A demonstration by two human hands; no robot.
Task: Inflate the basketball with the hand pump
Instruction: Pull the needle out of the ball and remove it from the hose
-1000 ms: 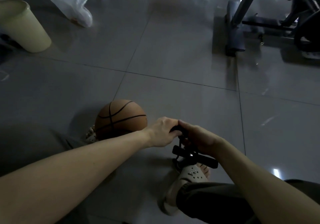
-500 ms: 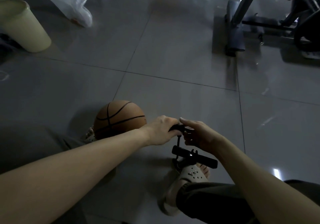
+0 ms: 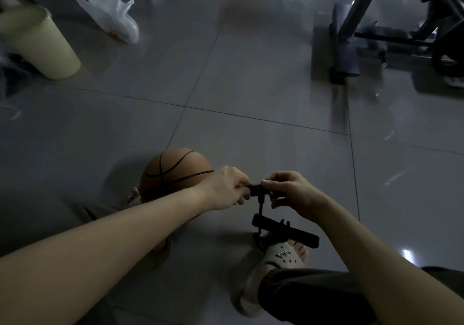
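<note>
An orange basketball [image 3: 173, 171] lies on the grey tiled floor, just beyond my left forearm. A black hand pump [image 3: 285, 230] stands to its right, with its base by my sandalled right foot [image 3: 283, 255]. The pump's T-handle [image 3: 256, 189] is raised on its thin rod. My left hand [image 3: 226, 188] grips the handle's left end. My right hand [image 3: 288, 191] grips its right end, thumb on top. Any hose between pump and ball is hidden in the dark.
A pale yellow bucket [image 3: 37, 43] stands at the far left, with a white plastic bag [image 3: 110, 16] behind it. Dark exercise equipment [image 3: 376, 33] fills the far right. My left sandal [image 3: 134, 195] peeks out beside the ball.
Both hands have risen with the T-handle, drawing the rod out of the pump body. The ball and pump base stay where they were.
</note>
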